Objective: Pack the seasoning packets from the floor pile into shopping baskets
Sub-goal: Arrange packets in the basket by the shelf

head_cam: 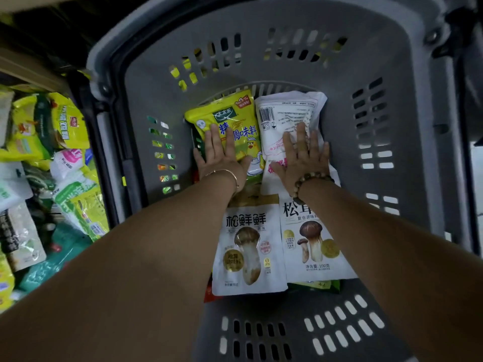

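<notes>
We have both hands down inside the grey shopping basket (407,105), toward its far end. Our left hand (222,155) lies flat on the yellow seasoning packet (232,113), its fingers (213,135) straight and spread, pressing down and gripping nothing. Our right hand (304,160) lies the same way on the white packet (285,111), which is turned back-side up with its barcode showing. Its fingers are also straight, pressing rather than pinching.

The two packets sit side by side, edges touching, with their long axes running away from us along the basket's length. Nearer to us, partly under our wrists, a mushroom packet (247,246) and a second mushroom packet (313,239) lie side by side in the same direction. Edges of further packets show beneath them.

We judge this to be the flattening of the top layer, with the packing far from done, since the basket walls rise well above the packets. The next move turns on where the floor pile (52,152) lies. It is outside the basket's left wall, to our left and well apart from both hands, a loose heap with packets at every angle. Our left hand is the nearer one and would have to lift clear over the rim to reach it. The right hand would have to cross the whole basket.
</notes>
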`<act>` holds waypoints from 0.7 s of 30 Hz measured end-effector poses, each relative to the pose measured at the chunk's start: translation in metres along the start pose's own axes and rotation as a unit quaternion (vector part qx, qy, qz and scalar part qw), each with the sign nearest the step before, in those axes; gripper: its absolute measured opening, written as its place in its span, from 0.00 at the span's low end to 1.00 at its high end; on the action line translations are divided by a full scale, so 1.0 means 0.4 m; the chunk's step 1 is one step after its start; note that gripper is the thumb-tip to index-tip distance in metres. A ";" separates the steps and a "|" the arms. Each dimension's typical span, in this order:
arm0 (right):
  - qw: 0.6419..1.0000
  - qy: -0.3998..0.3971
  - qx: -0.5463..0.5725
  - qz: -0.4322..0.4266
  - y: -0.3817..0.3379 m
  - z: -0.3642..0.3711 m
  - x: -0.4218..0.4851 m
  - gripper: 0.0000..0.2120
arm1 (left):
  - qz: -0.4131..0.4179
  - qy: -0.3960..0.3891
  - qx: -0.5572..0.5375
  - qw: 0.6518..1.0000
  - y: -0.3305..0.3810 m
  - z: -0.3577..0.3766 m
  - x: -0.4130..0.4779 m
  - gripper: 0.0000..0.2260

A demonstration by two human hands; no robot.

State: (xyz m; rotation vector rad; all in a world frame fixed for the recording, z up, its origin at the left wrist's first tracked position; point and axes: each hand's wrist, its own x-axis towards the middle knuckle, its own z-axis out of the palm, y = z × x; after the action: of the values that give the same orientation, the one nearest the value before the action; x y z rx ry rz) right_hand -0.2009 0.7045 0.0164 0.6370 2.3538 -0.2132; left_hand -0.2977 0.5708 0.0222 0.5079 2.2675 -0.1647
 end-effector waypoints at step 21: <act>0.960 0.147 0.238 0.030 -0.198 -0.312 -0.308 0.33 | 0.089 0.178 -0.412 0.889 -0.138 -0.333 -0.413 0.19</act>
State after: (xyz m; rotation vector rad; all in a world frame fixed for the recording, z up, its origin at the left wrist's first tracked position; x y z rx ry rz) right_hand -0.2322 0.6276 0.1899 1.0260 2.5780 -0.7175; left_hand -0.3105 0.5062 0.2314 0.2851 2.3440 1.0232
